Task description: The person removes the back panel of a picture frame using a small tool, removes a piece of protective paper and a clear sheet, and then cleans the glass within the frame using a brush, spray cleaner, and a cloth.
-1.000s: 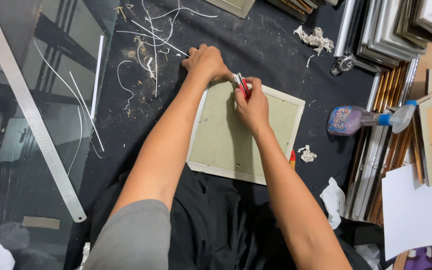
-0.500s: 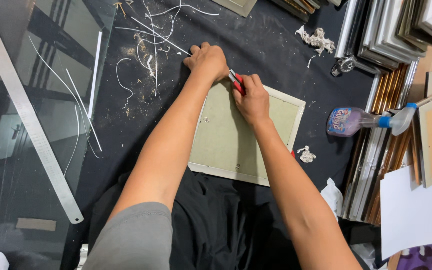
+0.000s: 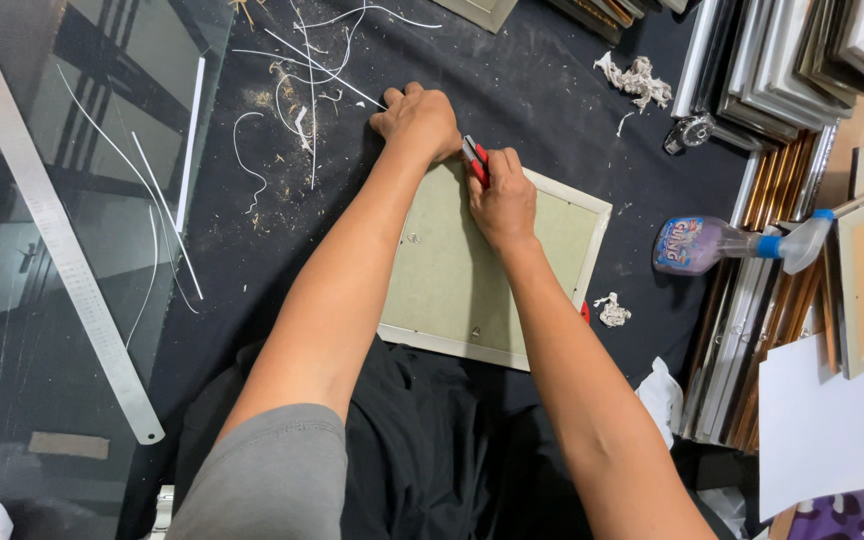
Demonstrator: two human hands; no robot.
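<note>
A white picture frame (image 3: 592,250) lies face down on a black cloth (image 3: 512,80), its greenish backing board (image 3: 442,280) up. My left hand (image 3: 417,118) presses flat on the frame's far left corner. My right hand (image 3: 502,205) grips a red utility knife (image 3: 475,160), its tip at the frame's far edge, right beside my left hand.
White offcut strips and shavings (image 3: 302,90) litter the cloth at the far left. A long steel ruler (image 3: 52,230) lies on a glass sheet (image 3: 12,330) at left. A spray bottle (image 3: 732,245), crumpled paper scraps (image 3: 637,78) and stacked frames (image 3: 782,70) stand at right.
My right hand with the knife has slid a little along the frame's far edge toward my left hand. The left hand stays on the corner.
</note>
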